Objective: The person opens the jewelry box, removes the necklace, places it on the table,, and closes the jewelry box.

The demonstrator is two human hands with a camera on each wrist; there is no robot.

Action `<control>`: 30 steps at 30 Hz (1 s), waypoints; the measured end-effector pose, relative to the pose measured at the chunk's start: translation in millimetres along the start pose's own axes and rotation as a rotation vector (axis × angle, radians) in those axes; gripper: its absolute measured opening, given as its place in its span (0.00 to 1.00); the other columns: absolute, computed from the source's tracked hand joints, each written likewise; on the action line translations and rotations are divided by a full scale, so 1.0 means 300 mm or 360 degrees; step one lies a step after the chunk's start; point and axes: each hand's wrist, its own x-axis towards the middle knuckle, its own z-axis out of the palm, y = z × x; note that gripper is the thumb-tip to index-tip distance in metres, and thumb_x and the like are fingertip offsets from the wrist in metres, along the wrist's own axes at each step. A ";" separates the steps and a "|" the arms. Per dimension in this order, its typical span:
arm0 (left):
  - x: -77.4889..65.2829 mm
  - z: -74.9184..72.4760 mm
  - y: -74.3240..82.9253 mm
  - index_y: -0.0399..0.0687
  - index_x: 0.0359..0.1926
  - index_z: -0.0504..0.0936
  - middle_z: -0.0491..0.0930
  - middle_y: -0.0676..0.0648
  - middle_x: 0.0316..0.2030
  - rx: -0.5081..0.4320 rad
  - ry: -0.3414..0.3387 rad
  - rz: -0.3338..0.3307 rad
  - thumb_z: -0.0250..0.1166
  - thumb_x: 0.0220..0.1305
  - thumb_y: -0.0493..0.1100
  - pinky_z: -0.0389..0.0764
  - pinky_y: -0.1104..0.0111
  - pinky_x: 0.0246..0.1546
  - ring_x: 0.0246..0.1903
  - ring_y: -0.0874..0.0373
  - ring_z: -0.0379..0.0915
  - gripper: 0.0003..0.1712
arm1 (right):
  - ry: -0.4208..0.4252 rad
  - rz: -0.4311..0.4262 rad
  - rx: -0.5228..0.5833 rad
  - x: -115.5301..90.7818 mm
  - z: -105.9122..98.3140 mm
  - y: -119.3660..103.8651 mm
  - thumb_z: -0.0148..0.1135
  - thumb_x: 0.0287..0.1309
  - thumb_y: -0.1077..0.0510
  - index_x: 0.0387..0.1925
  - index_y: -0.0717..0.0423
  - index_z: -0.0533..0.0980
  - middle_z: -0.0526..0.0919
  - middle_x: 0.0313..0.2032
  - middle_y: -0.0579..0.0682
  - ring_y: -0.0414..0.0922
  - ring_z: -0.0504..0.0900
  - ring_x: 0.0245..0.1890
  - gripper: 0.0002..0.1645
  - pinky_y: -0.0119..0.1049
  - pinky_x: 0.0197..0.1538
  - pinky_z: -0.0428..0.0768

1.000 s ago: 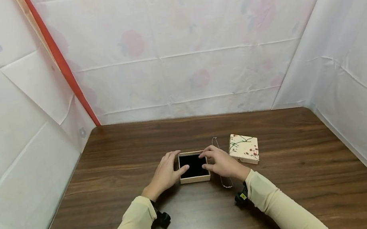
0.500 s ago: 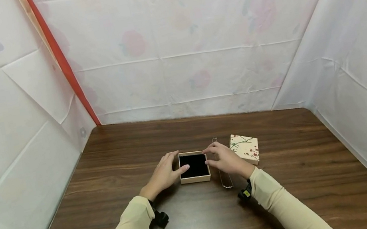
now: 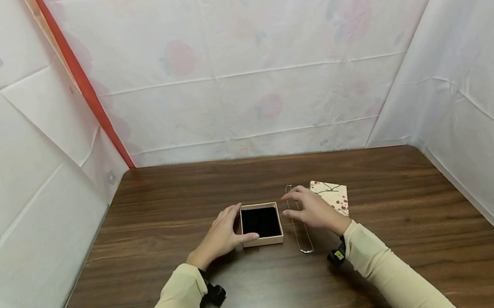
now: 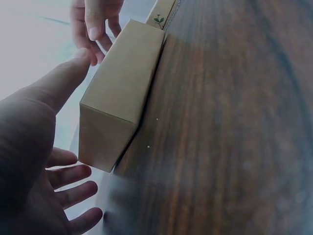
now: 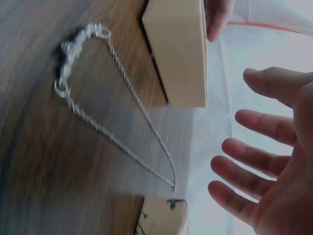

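Observation:
A small cream box (image 3: 266,241) with a black lining (image 3: 260,221) sits uncovered on the table. My left hand (image 3: 220,236) is at its left side, fingertips by the back left corner and thumb stretched along the front rim. To the right of the box lies a silver chain necklace (image 5: 121,143), spread in a long narrow loop with its bead-like front part toward me. My right hand (image 3: 312,210) hovers over the necklace's upper part, fingers spread and holding nothing. Behind that hand, the flowered box lid (image 3: 336,193) is partly hidden.
All of this rests on a dark wood-grain table (image 3: 175,193). Pale printed cloth (image 3: 237,95) hangs behind it and along both sides, with a red strip (image 3: 83,83) at the back left. Both wrists carry small black cameras (image 3: 216,294).
My right hand has drawn away from the box's right side, moving right over the necklace. My left thumb has dropped from over the lining to the front rim. Box and necklace stay put.

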 end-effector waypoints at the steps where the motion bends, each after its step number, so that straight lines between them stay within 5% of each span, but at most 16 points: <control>1: 0.000 0.000 0.000 0.42 0.75 0.55 0.59 0.38 0.72 0.0000 -0.0002 0.0003 0.70 0.52 0.67 0.58 0.41 0.67 0.72 0.40 0.53 0.59 | -0.0005 0.0013 -0.0006 0.000 -0.003 0.004 0.64 0.62 0.49 0.58 0.55 0.76 0.75 0.55 0.57 0.57 0.77 0.55 0.25 0.54 0.56 0.74; 8: -0.005 0.002 -0.005 0.42 0.76 0.53 0.58 0.38 0.73 -0.0013 -0.0024 0.0005 0.72 0.49 0.66 0.55 0.41 0.68 0.73 0.40 0.51 0.63 | -0.0024 0.0077 0.0002 -0.008 -0.023 0.033 0.65 0.61 0.47 0.60 0.56 0.75 0.74 0.57 0.59 0.58 0.75 0.56 0.29 0.55 0.57 0.74; 13: -0.004 0.002 -0.003 0.43 0.76 0.50 0.55 0.39 0.74 0.0009 -0.0027 0.0019 0.73 0.46 0.67 0.49 0.37 0.68 0.74 0.40 0.48 0.66 | -0.0012 0.0084 -0.0046 -0.009 -0.034 0.061 0.67 0.59 0.46 0.60 0.58 0.74 0.74 0.56 0.60 0.52 0.78 0.43 0.32 0.51 0.48 0.76; 21: -0.001 0.009 -0.005 0.44 0.77 0.46 0.50 0.39 0.76 0.0001 -0.0097 0.0067 0.76 0.44 0.65 0.49 0.34 0.67 0.75 0.39 0.45 0.69 | -0.0004 0.0111 -0.0086 -0.016 -0.052 0.109 0.68 0.57 0.45 0.60 0.60 0.74 0.74 0.56 0.62 0.62 0.72 0.59 0.34 0.58 0.58 0.72; 30: 0.003 0.013 -0.001 0.39 0.76 0.46 0.49 0.37 0.75 0.0016 -0.0093 0.0114 0.78 0.42 0.62 0.51 0.33 0.64 0.74 0.37 0.46 0.71 | -0.0028 0.0245 -0.0104 -0.032 -0.091 0.147 0.69 0.55 0.43 0.64 0.61 0.70 0.66 0.64 0.70 0.68 0.63 0.65 0.41 0.64 0.62 0.66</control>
